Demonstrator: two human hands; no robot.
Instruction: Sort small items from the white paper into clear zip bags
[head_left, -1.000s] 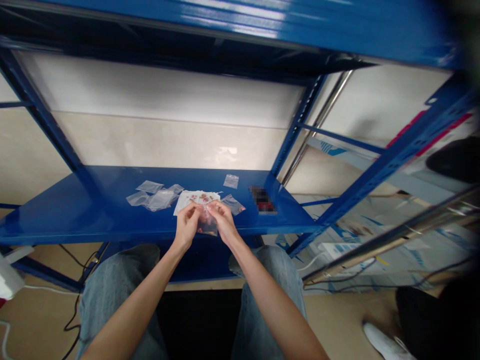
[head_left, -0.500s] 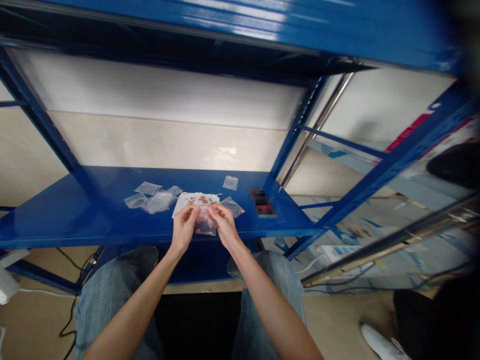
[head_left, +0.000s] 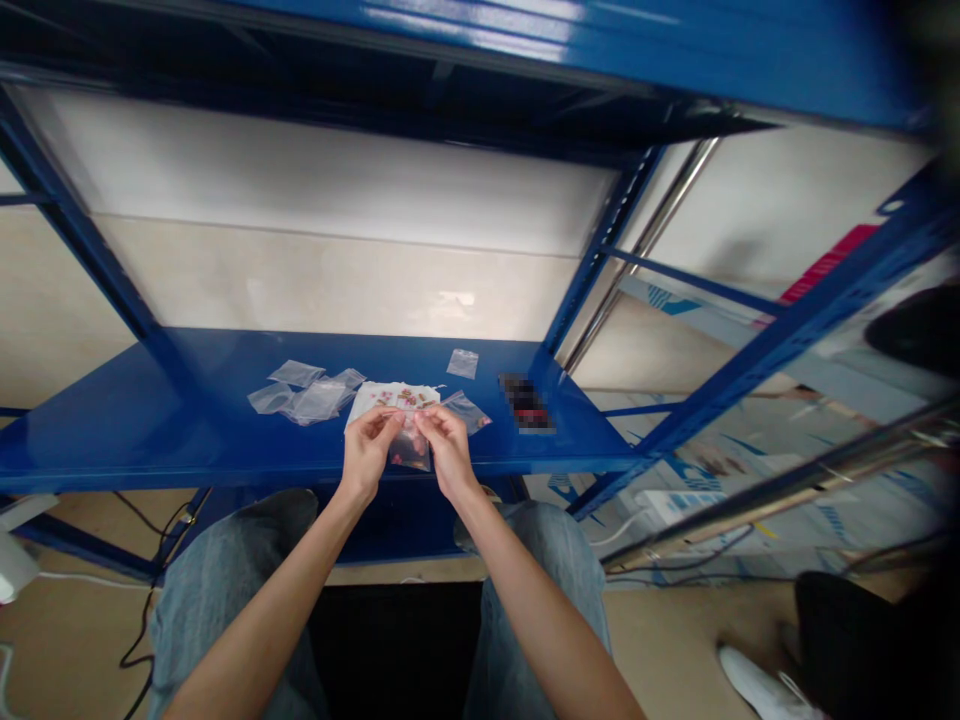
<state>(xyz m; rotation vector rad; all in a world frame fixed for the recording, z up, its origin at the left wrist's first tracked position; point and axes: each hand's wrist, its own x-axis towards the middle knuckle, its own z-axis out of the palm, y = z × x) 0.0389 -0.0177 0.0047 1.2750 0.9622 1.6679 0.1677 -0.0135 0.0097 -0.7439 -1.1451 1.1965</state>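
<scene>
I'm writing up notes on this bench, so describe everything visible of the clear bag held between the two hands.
The clear bag is small, see-through and looks like thin plastic. A few reddish bits show through it; they are too small to identify. The left hand and right hand pinch it near its upper edge, with its lower part showing between them, by the front edge of the blue shelf. Whether its top is sealed cannot be made out.

Faded blue denim trousers (head_left: 217,570), unevenly washed, show at the lower left and lower centre; both forearms (head_left: 530,600) are bare.
</scene>
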